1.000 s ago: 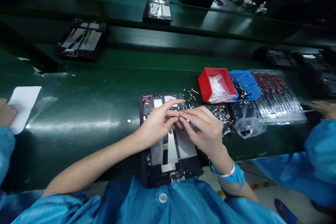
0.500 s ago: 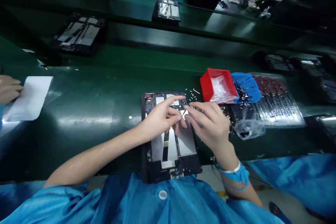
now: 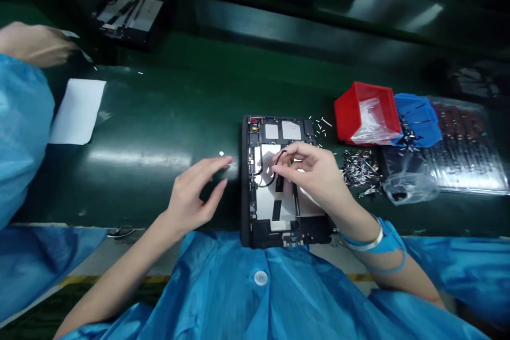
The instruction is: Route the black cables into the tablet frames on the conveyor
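blue smock (image 3: 239, 303), one pale button (image 3: 261, 277), and seemingly a blue wrist strap (image 3: 388, 239).

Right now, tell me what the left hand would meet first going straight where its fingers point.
Likely the open tablet, at its left edge; the left hand points there, though depth is unclear.

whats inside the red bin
The red plastic bin holds a crumpled clear plastic bag. Anything inside or beneath that bag is covered, so it cannot be made out.
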Demonstrator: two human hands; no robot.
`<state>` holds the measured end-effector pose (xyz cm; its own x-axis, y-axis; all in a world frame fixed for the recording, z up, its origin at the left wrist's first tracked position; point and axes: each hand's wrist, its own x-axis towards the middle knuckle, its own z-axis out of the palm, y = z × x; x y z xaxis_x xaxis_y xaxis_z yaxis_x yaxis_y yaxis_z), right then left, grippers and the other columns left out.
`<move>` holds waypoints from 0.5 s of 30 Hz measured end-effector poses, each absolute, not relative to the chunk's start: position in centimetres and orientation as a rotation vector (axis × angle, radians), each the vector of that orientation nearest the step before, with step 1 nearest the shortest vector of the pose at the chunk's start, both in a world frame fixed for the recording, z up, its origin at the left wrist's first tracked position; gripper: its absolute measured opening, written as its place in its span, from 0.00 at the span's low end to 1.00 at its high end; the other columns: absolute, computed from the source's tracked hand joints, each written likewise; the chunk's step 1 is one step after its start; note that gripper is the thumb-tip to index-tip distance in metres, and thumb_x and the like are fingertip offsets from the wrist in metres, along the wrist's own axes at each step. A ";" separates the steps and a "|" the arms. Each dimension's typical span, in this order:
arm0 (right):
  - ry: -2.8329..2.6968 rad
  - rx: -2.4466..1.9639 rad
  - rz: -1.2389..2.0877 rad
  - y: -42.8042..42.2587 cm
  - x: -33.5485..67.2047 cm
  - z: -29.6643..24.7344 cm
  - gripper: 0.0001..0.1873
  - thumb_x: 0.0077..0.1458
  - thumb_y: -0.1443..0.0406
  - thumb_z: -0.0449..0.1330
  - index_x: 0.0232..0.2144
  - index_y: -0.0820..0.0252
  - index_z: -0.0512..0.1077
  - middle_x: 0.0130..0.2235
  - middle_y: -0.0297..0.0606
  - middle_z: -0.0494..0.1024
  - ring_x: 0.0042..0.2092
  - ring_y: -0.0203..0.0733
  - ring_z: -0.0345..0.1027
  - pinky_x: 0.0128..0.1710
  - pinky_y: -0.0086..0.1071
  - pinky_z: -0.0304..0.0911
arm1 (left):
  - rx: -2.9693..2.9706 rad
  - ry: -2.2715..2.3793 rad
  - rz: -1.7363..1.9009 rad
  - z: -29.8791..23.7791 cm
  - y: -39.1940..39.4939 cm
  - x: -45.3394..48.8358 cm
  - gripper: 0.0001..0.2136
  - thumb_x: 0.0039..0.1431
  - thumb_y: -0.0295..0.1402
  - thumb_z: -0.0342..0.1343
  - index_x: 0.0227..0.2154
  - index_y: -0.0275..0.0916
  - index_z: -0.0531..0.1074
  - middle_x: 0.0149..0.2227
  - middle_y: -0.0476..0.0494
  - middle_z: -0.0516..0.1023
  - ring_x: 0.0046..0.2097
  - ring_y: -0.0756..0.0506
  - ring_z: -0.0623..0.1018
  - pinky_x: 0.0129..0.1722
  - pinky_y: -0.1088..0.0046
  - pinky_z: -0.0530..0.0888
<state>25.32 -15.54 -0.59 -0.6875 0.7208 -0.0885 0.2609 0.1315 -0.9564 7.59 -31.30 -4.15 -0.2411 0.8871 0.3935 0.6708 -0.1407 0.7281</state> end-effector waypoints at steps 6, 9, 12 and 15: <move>-2.068 -1.054 1.608 -15.1 23.9 -1.9 0.07 0.43 0.65 0.66 0.28 0.61 0.74 0.26 0.34 0.76 0.28 0.34 0.69 0.24 0.28 0.63 | 2.280 1.785 1.062 -6.0 -31.6 7.9 0.18 0.61 0.25 0.51 0.55 0.35 0.66 0.53 0.32 0.75 0.52 0.40 0.77 0.49 0.62 0.77; -2.132 -1.085 1.499 -15.2 23.8 -1.9 0.05 0.44 0.66 0.65 0.28 0.61 0.74 0.26 0.34 0.76 0.28 0.34 0.69 0.24 0.27 0.61 | 2.434 1.785 0.907 -5.9 -31.5 7.8 0.16 0.63 0.27 0.49 0.54 0.34 0.67 0.54 0.31 0.74 0.52 0.38 0.77 0.45 0.61 0.78; -2.185 -1.104 1.440 -15.4 23.7 -1.7 0.04 0.45 0.67 0.64 0.28 0.60 0.75 0.26 0.34 0.76 0.26 0.33 0.67 0.23 0.26 0.59 | 2.482 1.788 0.829 -5.9 -31.4 7.8 0.15 0.64 0.28 0.48 0.53 0.33 0.68 0.53 0.28 0.74 0.51 0.37 0.77 0.41 0.62 0.79; -2.219 -1.125 1.411 -15.5 23.7 -1.3 0.03 0.46 0.66 0.64 0.28 0.60 0.75 0.26 0.34 0.77 0.27 0.33 0.67 0.23 0.27 0.60 | 2.497 1.799 0.797 -5.9 -31.3 7.9 0.15 0.64 0.27 0.48 0.52 0.34 0.69 0.53 0.28 0.75 0.50 0.37 0.78 0.39 0.63 0.79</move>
